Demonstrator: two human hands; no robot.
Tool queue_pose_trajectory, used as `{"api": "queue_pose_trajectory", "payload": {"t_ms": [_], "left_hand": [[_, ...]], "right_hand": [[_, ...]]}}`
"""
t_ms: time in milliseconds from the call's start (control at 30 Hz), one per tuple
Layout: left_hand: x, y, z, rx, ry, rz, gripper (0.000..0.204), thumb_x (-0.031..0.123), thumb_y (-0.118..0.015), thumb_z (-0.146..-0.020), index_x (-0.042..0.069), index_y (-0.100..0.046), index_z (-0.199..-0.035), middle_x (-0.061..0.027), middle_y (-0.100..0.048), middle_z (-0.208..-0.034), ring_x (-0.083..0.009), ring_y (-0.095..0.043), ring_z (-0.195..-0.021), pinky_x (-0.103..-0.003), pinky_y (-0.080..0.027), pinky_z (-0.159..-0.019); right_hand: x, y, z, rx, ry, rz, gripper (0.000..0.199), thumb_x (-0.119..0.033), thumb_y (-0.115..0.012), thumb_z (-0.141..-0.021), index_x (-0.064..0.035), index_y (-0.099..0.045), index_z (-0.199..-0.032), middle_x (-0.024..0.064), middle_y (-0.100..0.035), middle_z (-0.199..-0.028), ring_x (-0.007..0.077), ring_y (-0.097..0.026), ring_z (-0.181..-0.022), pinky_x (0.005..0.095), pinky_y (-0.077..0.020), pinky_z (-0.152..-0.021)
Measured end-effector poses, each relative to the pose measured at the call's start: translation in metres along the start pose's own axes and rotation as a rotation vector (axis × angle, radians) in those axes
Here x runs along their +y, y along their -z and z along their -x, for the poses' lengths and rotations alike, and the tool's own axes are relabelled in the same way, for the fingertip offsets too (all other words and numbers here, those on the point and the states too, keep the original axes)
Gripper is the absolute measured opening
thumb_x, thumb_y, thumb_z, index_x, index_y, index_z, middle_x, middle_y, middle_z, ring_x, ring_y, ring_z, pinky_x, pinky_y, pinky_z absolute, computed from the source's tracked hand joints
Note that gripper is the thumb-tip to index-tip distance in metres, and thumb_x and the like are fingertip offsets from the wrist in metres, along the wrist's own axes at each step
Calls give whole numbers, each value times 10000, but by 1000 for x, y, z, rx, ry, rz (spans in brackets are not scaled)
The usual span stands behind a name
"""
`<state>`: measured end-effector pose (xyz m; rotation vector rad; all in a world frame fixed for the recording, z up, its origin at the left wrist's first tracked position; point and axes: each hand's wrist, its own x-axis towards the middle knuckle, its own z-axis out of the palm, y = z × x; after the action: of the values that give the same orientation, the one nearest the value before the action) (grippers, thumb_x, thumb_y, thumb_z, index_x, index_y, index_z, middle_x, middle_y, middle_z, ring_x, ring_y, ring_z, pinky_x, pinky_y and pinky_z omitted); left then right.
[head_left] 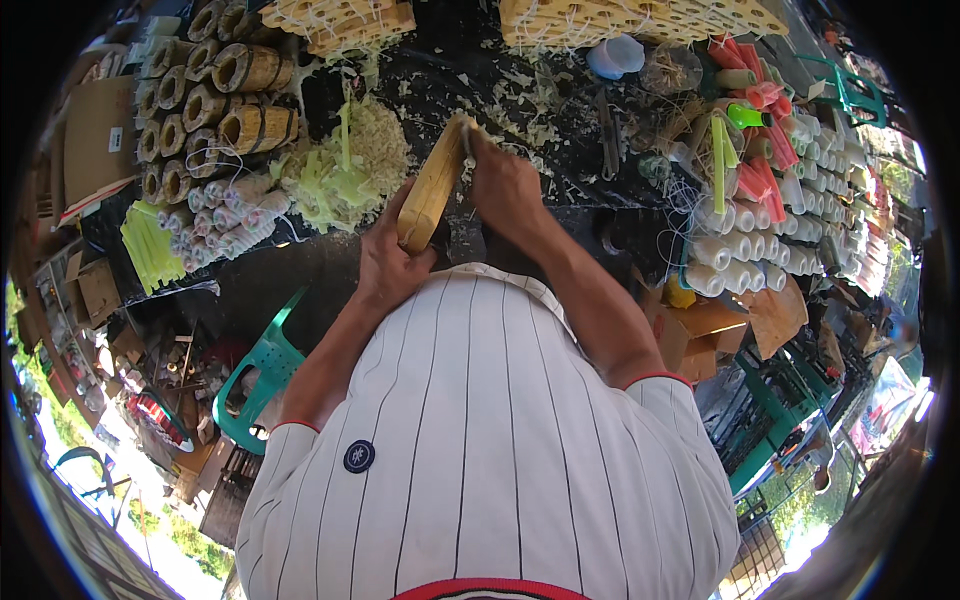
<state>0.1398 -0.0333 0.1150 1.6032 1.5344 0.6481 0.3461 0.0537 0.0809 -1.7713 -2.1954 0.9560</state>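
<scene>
A pale yellow, bamboo-like block [432, 190] slants up and away from my body over the near edge of the black-covered table. My left hand [388, 256] grips its near end, the fingers wrapped round its left side. At the far end my right hand [503, 188] is closed beside the block's tip. A narrow greyish edge shows by those fingers, but most of what they hold is hidden. Pale shavings [520, 95] lie scattered on the table beyond both hands. Left of the block sits a heap of shavings and light green strips [345, 165].
Stacked hollow bamboo tubes [250, 70] and bundled white rolls [225, 215] stand at left. Perforated yellow wooden blocks [640, 22] line the back. A bluish plastic container [615, 57], a green bottle [748, 116] and white rolls [740, 250] are at right. A green chair [262, 370] stands lower left.
</scene>
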Motion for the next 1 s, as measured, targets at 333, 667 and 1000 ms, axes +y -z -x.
{"api": "queue_pose_trajectory", "payload": {"t_ms": [333,667,1000], "left_hand": [[-7,-2,4,-148,-18,-77,896,-12,-692,-720,94,-442,-1573,-257,-573,-1482,-459,-601,-1306,-463,-546,-1067],[-9,2,10,-175,-51,-86,951,-19,-716,-696,116,-420,-1590,-215,-579,-1502,-455,-628,-1264,-472,-535,-1075],[-12,1,11,-235,-128,-94,928,-22,-728,-676,81,-461,-1559,-191,-507,-1574,-418,-483,-1447,-474,-433,-1207]], "right_hand": [[-20,27,45,182,341,135,446,-25,-614,-855,49,-627,-1295,202,-751,-910,376,-750,-847,465,-620,-744],[-26,36,53,78,205,56,530,5,-607,-854,-46,-616,-1382,219,-718,-972,406,-736,-902,503,-597,-806],[-28,47,48,-150,225,219,519,-14,-597,-884,-57,-619,-1401,218,-704,-1236,381,-736,-990,464,-610,-869]]}}
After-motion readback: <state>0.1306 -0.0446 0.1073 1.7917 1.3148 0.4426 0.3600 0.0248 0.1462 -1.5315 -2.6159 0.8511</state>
